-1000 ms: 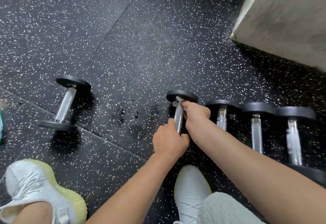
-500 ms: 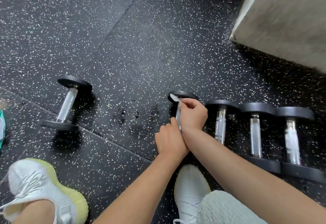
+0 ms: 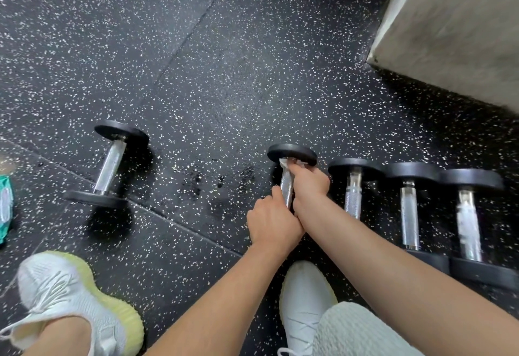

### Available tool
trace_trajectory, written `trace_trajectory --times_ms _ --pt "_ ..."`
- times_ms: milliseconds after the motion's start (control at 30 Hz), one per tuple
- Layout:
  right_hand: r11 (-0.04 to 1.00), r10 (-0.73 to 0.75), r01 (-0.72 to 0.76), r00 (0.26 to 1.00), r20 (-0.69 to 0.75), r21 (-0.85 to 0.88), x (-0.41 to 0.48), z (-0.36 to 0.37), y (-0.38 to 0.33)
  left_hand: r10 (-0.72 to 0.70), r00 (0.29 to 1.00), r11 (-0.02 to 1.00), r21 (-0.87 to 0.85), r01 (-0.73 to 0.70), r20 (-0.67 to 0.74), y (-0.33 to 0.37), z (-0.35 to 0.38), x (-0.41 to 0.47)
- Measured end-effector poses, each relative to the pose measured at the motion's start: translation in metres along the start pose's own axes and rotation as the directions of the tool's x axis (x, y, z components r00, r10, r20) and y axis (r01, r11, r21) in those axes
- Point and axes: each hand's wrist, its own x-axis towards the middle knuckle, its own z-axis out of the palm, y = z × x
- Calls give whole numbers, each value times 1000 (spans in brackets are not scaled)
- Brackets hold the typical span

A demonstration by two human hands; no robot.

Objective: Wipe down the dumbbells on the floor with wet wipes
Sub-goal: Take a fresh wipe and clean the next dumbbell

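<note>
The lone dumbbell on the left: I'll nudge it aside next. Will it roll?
Probably: the lone dumbbell lies on round end plates with nothing against it. Its steel handle suggests it is heavy for its size, and the speckled floor looks grippy, so sliding seems unlikely.

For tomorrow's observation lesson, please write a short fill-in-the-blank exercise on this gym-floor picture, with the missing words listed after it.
1. The right hand presses a white wipe against the handle just below the dumbbell's far ____.
2. The left hand grips the same dumbbell's ____.
3. To its right lie ____ more dumbbells side by side.
4. One dumbbell lies apart, on the ____ side.

Missing words: plate; handle; three; left
</note>
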Motion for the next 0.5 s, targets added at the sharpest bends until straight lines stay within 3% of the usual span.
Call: trace_trajectory --times_ms 100,200,267,367,433,500 --pt "994 76 -80 995 69 71 2 -4 -5 -21 1000 1000 -1 21 3 1 0 0" --pt "968 193 -226 949 249 112 6 -6 -4 -35 999 999 -25 35 1 -1 -2 0" --pt "948 253 -303 904 344 101 13 -9 -6 -35 999 998 -46 35 7 -3 -3 0" --pt "952 271 -306 871 410 23 19 -11 -11 -37 999 998 -55 37 2 -3 -2 -1" --pt "968 247 -247 906 344 -45 19 -5 -14 -40 999 998 -49 40 -4 -2 -1 0" --pt "977 200 -184 968 153 -111 16 2 -18 -44 999 998 -38 44 -2 -1 0 0"
